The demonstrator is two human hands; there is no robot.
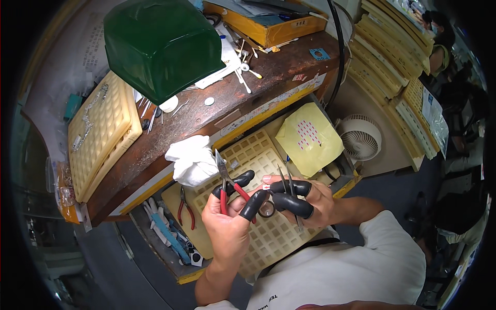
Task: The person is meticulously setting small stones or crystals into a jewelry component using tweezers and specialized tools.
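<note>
White fan near stacked trays

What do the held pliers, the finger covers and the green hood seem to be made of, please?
The held pliers look like metal, grey with a slight sheen; their smooth red grips could be plastic or rubber. The finger covers are probably rubber: black, smooth and snugly fitted. The green hood is glossy, with bright reflections, perhaps plastic or painted metal.
</note>
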